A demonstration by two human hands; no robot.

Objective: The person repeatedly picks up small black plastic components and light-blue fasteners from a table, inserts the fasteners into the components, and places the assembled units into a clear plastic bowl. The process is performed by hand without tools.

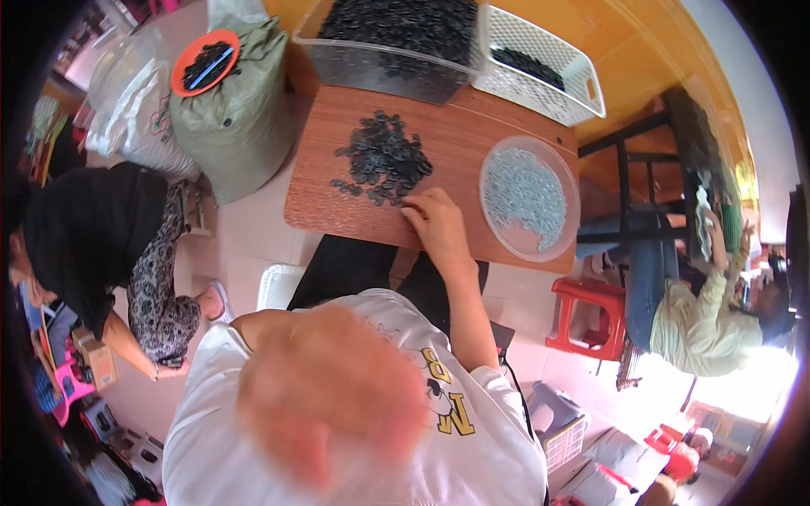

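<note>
My right hand [438, 223] rests at the near edge of a loose pile of small flat black pieces [388, 158] on the brown wooden table [325, 211]. Its thumb and fingers are bent together; anything between them is too small to make out. My left hand [329, 392] is raised close to the camera in front of my white shirt, so blurred that its fingers and any held thing cannot be told. To the right of my right hand stands a round clear tub [577, 190] holding many small pale blue-grey pieces [527, 194].
A clear bin [380, 61] full of black pieces and a white basket [540, 93] line the table's far side. Left stands a green sack [240, 139] under an orange bowl [179, 78]. People sit at left [101, 228] and right [700, 329], near a red stool [586, 316].
</note>
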